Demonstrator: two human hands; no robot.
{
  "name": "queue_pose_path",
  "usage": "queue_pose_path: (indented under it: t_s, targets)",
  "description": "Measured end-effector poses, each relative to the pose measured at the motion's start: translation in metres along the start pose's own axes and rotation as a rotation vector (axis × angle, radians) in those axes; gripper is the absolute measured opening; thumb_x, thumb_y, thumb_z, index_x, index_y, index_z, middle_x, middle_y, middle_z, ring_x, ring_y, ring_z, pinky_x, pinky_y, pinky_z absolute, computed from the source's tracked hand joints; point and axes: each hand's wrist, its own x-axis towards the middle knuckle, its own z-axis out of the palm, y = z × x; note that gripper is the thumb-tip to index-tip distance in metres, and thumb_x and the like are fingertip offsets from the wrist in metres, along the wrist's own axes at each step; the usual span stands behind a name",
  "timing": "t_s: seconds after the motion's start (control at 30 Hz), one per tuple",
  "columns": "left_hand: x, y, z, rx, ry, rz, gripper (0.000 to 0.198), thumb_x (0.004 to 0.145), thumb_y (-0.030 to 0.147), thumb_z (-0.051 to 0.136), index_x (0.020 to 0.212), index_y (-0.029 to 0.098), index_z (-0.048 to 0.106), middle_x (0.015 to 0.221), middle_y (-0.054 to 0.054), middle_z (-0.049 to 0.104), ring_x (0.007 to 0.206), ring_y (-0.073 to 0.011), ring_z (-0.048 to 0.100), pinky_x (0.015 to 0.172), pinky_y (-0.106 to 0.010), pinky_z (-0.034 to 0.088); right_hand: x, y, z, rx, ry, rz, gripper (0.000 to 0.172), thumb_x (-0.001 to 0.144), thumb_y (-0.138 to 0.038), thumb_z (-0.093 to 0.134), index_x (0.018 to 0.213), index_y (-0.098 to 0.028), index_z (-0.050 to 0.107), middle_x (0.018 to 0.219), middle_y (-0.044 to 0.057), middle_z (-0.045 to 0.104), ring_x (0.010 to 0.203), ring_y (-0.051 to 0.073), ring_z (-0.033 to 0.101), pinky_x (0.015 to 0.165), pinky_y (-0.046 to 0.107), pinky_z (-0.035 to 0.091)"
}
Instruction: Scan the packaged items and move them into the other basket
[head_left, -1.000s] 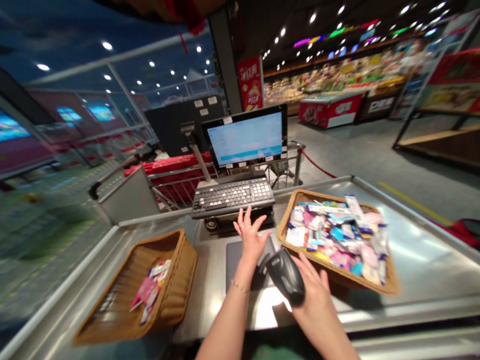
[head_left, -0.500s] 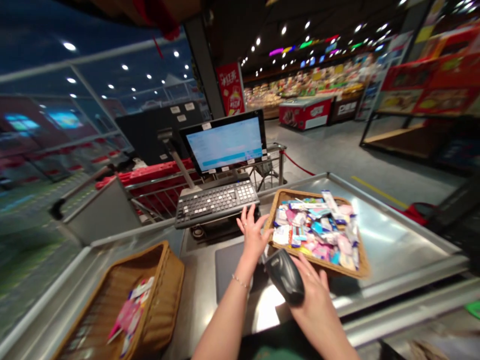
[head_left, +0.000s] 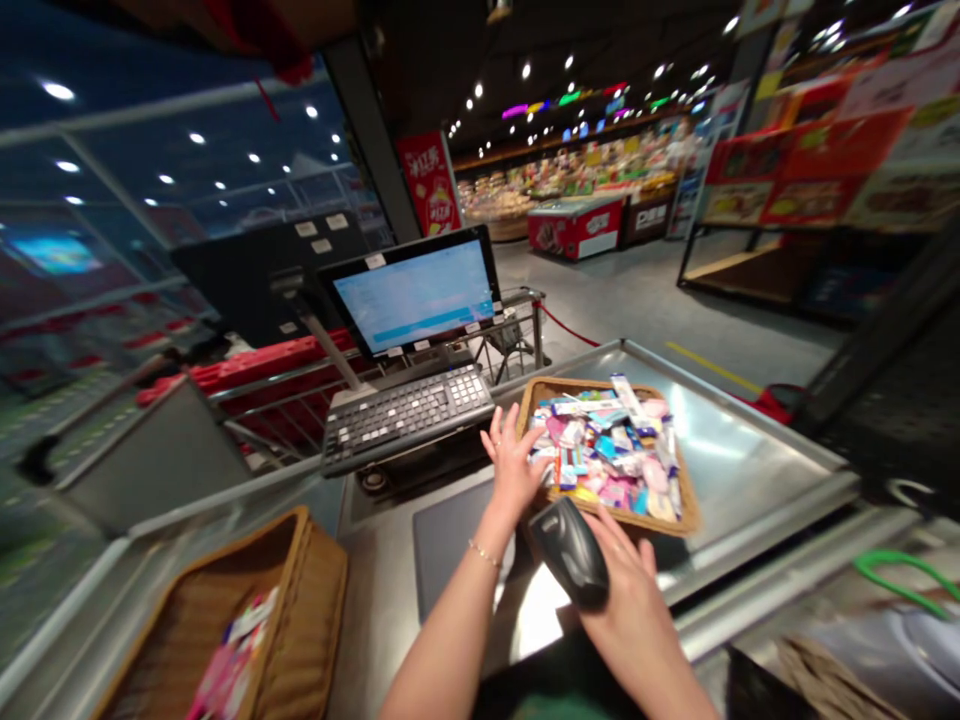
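At a supermarket checkout, the right hand (head_left: 622, 600) firmly grasps a black handheld barcode scanner (head_left: 570, 552), held just below the wicker tray (head_left: 577, 383) of small packets (head_left: 615, 450) on the steel table (head_left: 750, 440). The open left hand (head_left: 513, 470), fingers spread, sits just beside the tray's near rim (a second wicker basket (head_left: 315, 590) waits at lower left).

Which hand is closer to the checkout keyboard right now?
The left hand is nearer, open, with its fingertips right by the front edge of the keyboard. The right hand is farther back and off to the right, gripping a black handheld barcode scanner.
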Motion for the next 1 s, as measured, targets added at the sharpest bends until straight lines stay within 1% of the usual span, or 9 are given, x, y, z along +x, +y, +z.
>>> queue_pose_path:
  t_s: [0.2,0.37,0.53,0.63,0.73,0.83,1.0]
  targets:
    - [0.005,0.014,0.013,-0.016,-0.057,0.065,0.042,0.073,0.029,0.074,0.114,0.034,0.066,0.154,-0.007,0.035,0.147,-0.0327,0.016,0.11,-0.07,0.015,-0.003,0.005,-0.005,0.007,0.037,0.023,0.056,0.072,-0.01,0.04,0.125,-0.019,0.055,0.137,0.014,0.056,0.14,0.031,0.036,0.106,0.07,0.023]
    - [0.011,0.027,0.023,-0.013,-0.133,0.097,0.041,0.074,0.03,0.073,0.114,0.033,0.065,0.154,-0.007,0.034,0.146,-0.0331,0.017,0.109,-0.07,0.016,-0.005,0.007,-0.011,0.011,0.053,0.069,0.057,0.07,-0.009,0.042,0.124,-0.02,0.056,0.135,0.013,0.058,0.14,0.03,0.037,0.108,0.068,0.022]
    - [0.014,0.041,0.035,-0.03,-0.197,0.118,0.042,0.073,0.032,0.074,0.114,0.033,0.066,0.154,-0.006,0.034,0.146,-0.0336,0.017,0.112,-0.068,0.015,-0.007,0.012,-0.016,0.017,0.048,0.104,0.058,0.07,-0.008,0.042,0.126,-0.019,0.054,0.138,0.013,0.055,0.142,0.03,0.033,0.109,0.069,0.02]
    - [0.014,0.048,0.041,-0.023,-0.248,0.126,0.043,0.071,0.032,0.075,0.114,0.034,0.067,0.154,-0.006,0.034,0.146,-0.0352,0.017,0.111,-0.068,0.015,-0.007,0.018,-0.017,0.024,0.016,0.111,0.059,0.07,-0.009,0.044,0.127,-0.02,0.054,0.14,0.013,0.053,0.143,0.031,0.031,0.109,0.069,0.019]
    - [0.014,0.054,0.047,-0.014,-0.275,0.15,0.044,0.07,0.032,0.076,0.114,0.033,0.067,0.154,-0.006,0.035,0.145,-0.0352,0.017,0.112,-0.068,0.015,-0.008,0.022,-0.018,0.022,0.004,0.118,0.058,0.071,-0.01,0.045,0.128,-0.019,0.054,0.14,0.013,0.054,0.143,0.032,0.03,0.109,0.07,0.02]
    - [0.014,0.058,0.053,-0.015,-0.279,0.174,0.041,0.072,0.033,0.075,0.112,0.031,0.068,0.153,-0.007,0.036,0.145,-0.0343,0.018,0.114,-0.066,0.013,-0.01,0.025,-0.019,0.007,0.038,0.131,0.054,0.075,-0.011,0.044,0.127,-0.02,0.056,0.138,0.013,0.055,0.142,0.031,0.032,0.11,0.068,0.02]
    - [0.014,0.065,0.061,0.014,-0.323,0.162,0.031,0.077,0.04,0.069,0.105,0.026,0.07,0.15,-0.011,0.04,0.145,-0.0344,0.02,0.114,-0.068,0.008,-0.011,0.032,-0.018,0.002,0.014,0.126,0.052,0.078,-0.015,0.044,0.129,-0.021,0.054,0.14,0.013,0.053,0.142,0.032,0.032,0.109,0.07,0.02]
